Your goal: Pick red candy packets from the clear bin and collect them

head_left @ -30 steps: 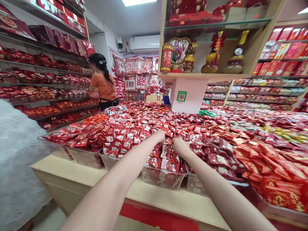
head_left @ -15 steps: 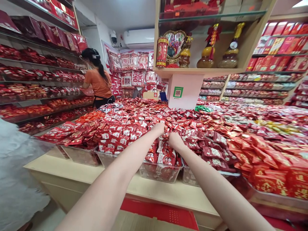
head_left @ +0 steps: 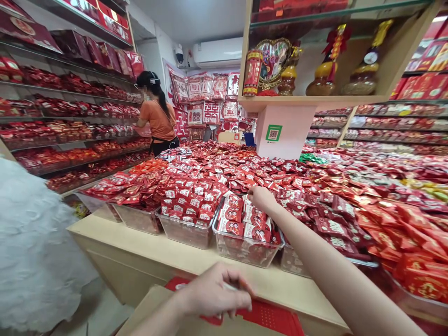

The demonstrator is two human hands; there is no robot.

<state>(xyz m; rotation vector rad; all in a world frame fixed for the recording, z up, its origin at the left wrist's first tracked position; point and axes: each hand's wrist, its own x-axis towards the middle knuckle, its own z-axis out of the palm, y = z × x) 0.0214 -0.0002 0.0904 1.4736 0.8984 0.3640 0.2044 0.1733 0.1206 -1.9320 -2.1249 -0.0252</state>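
My left hand (head_left: 220, 291) is low in front of the counter, over a cardboard box (head_left: 147, 310). Its fingers curl round something small and whitish with a bit of red, blurred by motion. My right hand (head_left: 262, 199) reaches over the clear plastic bin (head_left: 245, 249) at the counter's front, fingers bent down at the back of the red and white packets (head_left: 233, 214). Whatever its fingertips touch is hidden. The packets in this bin lie in rough rows.
More packet bins line the counter (head_left: 196, 254) on both sides. A display cabinet (head_left: 315, 100) stands above its back. At the left shelves, a person in an orange top (head_left: 159, 121) faces away. White fluffy fabric (head_left: 38, 247) fills the left edge.
My left hand has come back from the bin, down towards me over the box. My right hand stays at the bin. The view has shifted left, so the counter and shelves appear further right.
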